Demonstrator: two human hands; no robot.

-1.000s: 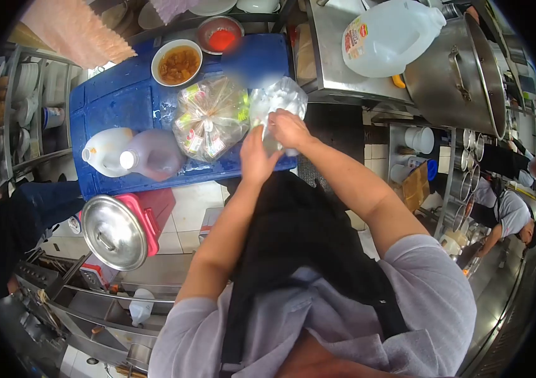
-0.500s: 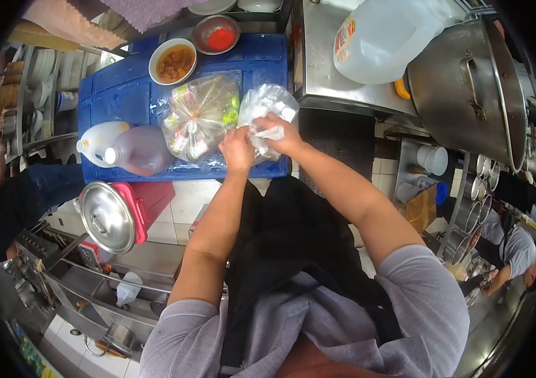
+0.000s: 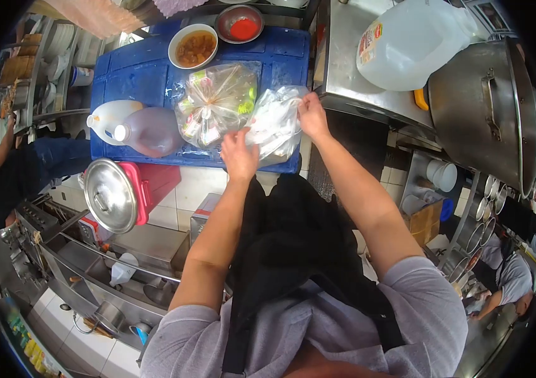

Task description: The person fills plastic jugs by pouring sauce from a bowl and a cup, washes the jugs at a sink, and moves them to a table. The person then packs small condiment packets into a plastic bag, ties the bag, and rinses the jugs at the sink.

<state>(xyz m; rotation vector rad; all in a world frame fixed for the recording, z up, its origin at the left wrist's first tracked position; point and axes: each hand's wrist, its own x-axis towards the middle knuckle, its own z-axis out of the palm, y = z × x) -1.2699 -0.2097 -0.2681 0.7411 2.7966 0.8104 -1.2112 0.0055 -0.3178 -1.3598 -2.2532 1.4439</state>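
Observation:
A white, crumpled plastic bag [image 3: 275,123] lies on the right end of a blue lid-like surface [image 3: 131,79], its top spread out. My right hand [image 3: 313,117] pinches the bag's right edge. At its lower left side is my left hand [image 3: 240,155], fingers apart and touching or very near the plastic. Just left of it rests a clear plastic bag [image 3: 210,104], gathered at the middle, with several small labelled containers inside. What the white bag contains is hard to make out.
On the blue surface stand a white bowl of brown food [image 3: 193,46], a metal bowl with red contents [image 3: 239,25] and two jugs [image 3: 151,131]. A large clear jug [image 3: 406,47] and a big steel pot [image 3: 479,113] are at right. Another person [image 3: 25,173] stands at left.
My right hand has moved right and up to the white bag's edge, and my left hand's fingers have spread. The bag's gathered top is now loosened and wider. The whole view has shifted.

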